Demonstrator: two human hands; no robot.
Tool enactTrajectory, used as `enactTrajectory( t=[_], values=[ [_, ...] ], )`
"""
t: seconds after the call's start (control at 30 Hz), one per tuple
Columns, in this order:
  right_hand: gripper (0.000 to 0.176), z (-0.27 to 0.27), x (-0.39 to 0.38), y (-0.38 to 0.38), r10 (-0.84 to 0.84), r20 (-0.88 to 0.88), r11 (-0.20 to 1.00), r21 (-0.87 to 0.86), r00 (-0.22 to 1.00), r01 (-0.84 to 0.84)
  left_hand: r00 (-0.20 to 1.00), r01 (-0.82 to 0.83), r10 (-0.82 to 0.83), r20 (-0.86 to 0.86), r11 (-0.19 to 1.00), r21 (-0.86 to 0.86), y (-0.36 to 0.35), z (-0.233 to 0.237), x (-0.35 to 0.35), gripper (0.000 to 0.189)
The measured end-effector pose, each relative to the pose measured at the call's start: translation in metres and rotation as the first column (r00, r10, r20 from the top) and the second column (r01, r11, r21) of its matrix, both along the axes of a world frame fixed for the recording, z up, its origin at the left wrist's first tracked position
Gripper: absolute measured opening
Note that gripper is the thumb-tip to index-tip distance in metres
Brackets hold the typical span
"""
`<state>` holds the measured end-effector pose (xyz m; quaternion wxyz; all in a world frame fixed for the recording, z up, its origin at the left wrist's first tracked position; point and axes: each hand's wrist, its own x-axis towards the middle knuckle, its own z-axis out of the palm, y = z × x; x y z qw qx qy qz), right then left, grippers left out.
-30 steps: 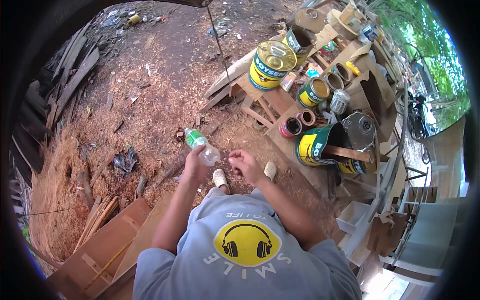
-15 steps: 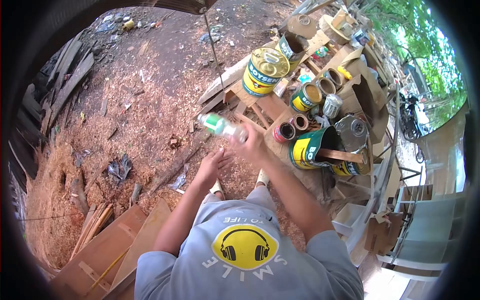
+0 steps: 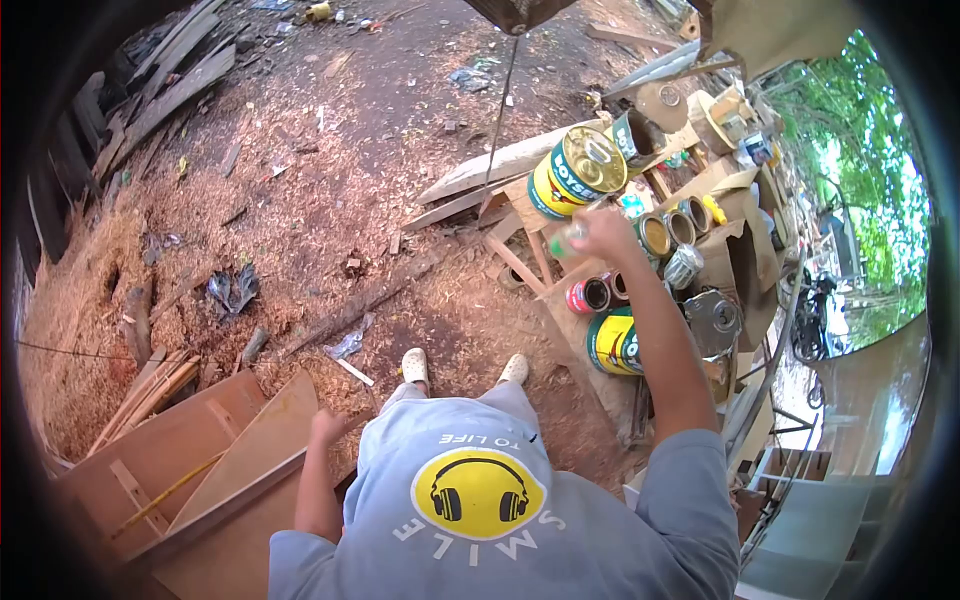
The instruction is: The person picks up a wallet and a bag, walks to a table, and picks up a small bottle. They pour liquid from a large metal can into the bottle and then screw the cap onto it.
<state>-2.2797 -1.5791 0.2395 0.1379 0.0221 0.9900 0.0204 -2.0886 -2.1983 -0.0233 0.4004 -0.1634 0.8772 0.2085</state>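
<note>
My right hand [image 3: 607, 236] is wrapped round a clear bottle [image 3: 570, 240] with some green on it, blurred by motion. It is over the cluttered work surface, just below a large yellow and green paint can [image 3: 577, 172] with a gold lid. Below the hand stand a small red can [image 3: 588, 295] and another yellow and green can [image 3: 612, 342]. My left hand [image 3: 327, 427] is low at the left, beside my body and near the wooden boards; its fingers are too small and blurred to make out.
Open tins [image 3: 655, 236], a clear container [image 3: 684, 267] and cardboard [image 3: 750, 275] crowd the right side. Wooden panels [image 3: 190, 440] lean at lower left. Planks [image 3: 510, 160] lie behind the cans. A cord [image 3: 500, 115] hangs down in front.
My right hand has moved right with the bottle, toward the large cans. My left hand has dropped left and down, away from the bottle. The view has shifted, showing both shoes.
</note>
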Motion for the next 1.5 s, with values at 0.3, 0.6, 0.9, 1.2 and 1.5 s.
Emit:
enactTrajectory(
  t=[0.3,0.6,0.9,1.2,1.5],
  values=[
    [0.04,-0.008,-0.017,-0.013,-0.021,0.152,0.986,0.169,0.988,-0.005,0.939,-0.308,0.299,0.167,0.951,0.029,-0.06,-0.02,0.073,0.043],
    [0.041,-0.038,-0.019,-0.003,-0.075,0.133,0.986,0.157,0.988,0.054,0.828,-0.398,0.117,0.548,0.811,0.428,0.033,0.051,0.036,0.046],
    [0.042,-0.017,-0.016,-0.031,-0.166,0.083,0.98,0.122,0.983,0.155,0.803,-0.443,0.119,0.584,0.775,0.45,0.025,0.041,0.008,0.043],
    [0.045,-0.013,-0.017,-0.038,-0.183,0.19,0.971,0.186,0.964,0.148,0.945,-0.182,0.092,0.314,0.946,0.269,0.023,0.032,0.012,0.054],
    [0.049,-0.018,-0.007,-0.04,-0.161,0.197,0.978,0.161,0.967,0.13,0.934,-0.163,0.082,0.347,0.964,0.21,0.009,0.058,0.049,0.056]
  ],
)
